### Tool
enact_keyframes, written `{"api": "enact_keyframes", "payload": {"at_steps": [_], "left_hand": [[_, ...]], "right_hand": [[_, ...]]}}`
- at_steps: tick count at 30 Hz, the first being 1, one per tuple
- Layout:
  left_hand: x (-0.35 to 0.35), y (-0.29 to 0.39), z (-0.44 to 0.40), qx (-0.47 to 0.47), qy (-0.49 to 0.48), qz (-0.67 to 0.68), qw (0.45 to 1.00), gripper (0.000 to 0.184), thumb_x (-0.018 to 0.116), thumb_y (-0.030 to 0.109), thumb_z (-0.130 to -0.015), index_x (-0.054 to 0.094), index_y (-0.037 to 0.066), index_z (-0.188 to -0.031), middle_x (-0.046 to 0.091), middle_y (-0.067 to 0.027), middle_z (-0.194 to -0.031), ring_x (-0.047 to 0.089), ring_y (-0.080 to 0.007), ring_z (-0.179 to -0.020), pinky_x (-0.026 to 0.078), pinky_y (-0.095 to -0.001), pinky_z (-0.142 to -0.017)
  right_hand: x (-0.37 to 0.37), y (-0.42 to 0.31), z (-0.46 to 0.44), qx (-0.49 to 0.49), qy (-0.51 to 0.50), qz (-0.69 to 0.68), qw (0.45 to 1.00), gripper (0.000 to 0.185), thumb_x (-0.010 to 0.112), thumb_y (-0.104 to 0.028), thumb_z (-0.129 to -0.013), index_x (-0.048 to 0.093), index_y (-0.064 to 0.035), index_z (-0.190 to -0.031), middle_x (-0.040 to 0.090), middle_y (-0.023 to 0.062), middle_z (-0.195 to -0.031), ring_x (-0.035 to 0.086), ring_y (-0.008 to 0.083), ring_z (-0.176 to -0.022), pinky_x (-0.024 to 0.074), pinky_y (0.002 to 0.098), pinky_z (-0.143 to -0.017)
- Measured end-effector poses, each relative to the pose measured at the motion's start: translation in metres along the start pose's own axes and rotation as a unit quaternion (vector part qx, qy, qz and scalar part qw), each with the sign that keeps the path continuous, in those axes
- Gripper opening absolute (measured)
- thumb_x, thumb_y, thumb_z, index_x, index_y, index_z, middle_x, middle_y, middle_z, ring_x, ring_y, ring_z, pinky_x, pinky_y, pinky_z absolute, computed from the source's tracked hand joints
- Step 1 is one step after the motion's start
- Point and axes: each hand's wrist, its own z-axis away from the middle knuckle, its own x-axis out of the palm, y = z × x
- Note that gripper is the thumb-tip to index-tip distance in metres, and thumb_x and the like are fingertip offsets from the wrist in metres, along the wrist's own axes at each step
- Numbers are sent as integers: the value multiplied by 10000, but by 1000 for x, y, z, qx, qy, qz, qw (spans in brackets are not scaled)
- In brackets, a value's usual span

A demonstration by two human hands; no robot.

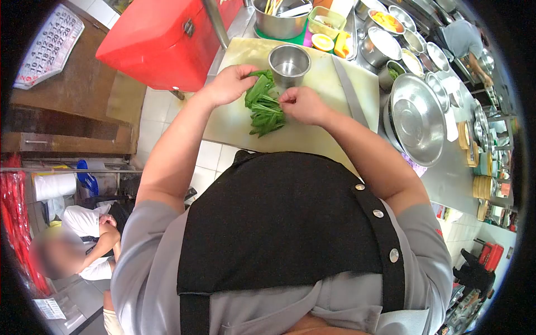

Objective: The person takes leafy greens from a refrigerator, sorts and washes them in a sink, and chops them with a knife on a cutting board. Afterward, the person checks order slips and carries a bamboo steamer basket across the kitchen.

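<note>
A bunch of leafy greens (pixel 261 109) lies on the pale cutting board (pixel 335 131). At its upper left, my left hand (pixel 231 84) is closed, with thumb and fingers pinching the top leaves. On the right side of the bunch, my right hand (pixel 304 105) is closed too, its fingertips pinched at the stems. Just above my right hand stands a small empty metal bowl (pixel 289 66). A large knife (pixel 349 92) lies flat on the board to the right of the bowl, touched by neither hand.
Beyond the board are a metal pot (pixel 282 25) and a plastic container (pixel 326 22). Large steel bowls (pixel 417 120) stand on the right. A red cooler box (pixel 162 44) is at upper left. One person (pixel 92 240) sits lower left; another (pixel 463 42) is at upper right.
</note>
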Motion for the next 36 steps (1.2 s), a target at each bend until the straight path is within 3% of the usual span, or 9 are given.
{"api": "enact_keyframes", "payload": {"at_steps": [6, 9, 10, 13, 16, 19, 25, 31, 36], "left_hand": [[-2, 36, 7, 19, 39, -250, 967, 297, 631, 200, -940, 641, 29, -1183, 685, -92, -896, 624, -135, -785, 519, -316, -711], [10, 27, 10, -33, -34, -286, 957, 331, 656, 235, -924, 642, 26, -1180, 695, -135, -927, 652, -200, -828, 523, -349, -766], [14, 15, 12, 17, -42, -286, 957, 371, 691, 244, -887, 642, 30, -1185, 699, -171, -976, 670, -289, -900, 518, -385, -832], [22, 1, 14, 148, -11, -371, 917, 436, 739, 261, -830, 639, 29, -1184, 699, -185, -990, 662, -348, -959, 509, -407, -873], [25, 29, 17, -22, -47, -343, 938, 474, 761, 245, -789, 632, 27, -1190, 676, -198, -1055, 636, -368, -1023, 500, -413, -914], [23, 36, 20, -35, -46, -311, 949, 474, 760, 245, -779, 629, 11, -1170, 660, -212, -1052, 629, -370, -1030, 494, -421, -932], [50, 10, 24, 116, 29, -428, 896, 429, 737, 251, -771, 640, -16, -1092, 666, -234, -934, 647, -387, -927, 509, -455, -871], [31, 50, 28, -71, -43, -340, 937, 410, 694, 266, -796, 642, -22, -1084, 663, -255, -980, 647, -391, -946, 505, -442, -861], [25, 38, 27, -36, -38, -323, 945, 457, 717, 286, -800, 634, -42, -1106, 666, -264, -1023, 652, -379, -977, 500, -426, -883]], "right_hand": [[-14, -25, 10, -85, 26, 153, 984, 199, 615, -153, -819, 737, -91, -964, 718, 142, -929, 681, 349, -880, 543, 444, -811], [-20, -26, 14, -99, 33, 197, 975, 218, 605, -148, -821, 720, -92, -997, 701, 147, -953, 671, 355, -894, 535, 454, -821], [-25, -30, 19, -87, 33, 187, 978, 218, 602, -150, -824, 715, -93, -1002, 695, 148, -957, 670, 354, -897, 534, 455, -824], [-35, -34, 27, -70, 35, 169, 982, 201, 601, -157, -835, 710, -93, -991, 689, 150, -954, 671, 349, -894, 533, 453, -819], [-38, -29, 32, -67, 46, 135, 987, 184, 611, -167, -842, 710, -91, -978, 691, 149, -948, 674, 341, -884, 533, 443, -804], [-46, -29, 40, -62, 57, 120, 989, 176, 628, -176, -842, 709, -79, -965, 696, 150, -941, 678, 332, -872, 534, 425, -791], [-48, -14, 60, -11, 39, 92, 995, 184, 637, -181, -847, 707, -52, -958, 698, 158, -925, 684, 318, -866, 534, 403, -791], [-52, -7, 85, 22, 32, 70, 997, 187, 642, -186, -856, 706, -49, -967, 697, 154, -911, 682, 312, -858, 531, 397, -793], [-46, 6, 101, 22, 11, 76, 997, 194, 638, -200, -875, 703, -49, -978, 702, 152, -918, 681, 312, -858, 531, 396, -797]]}}
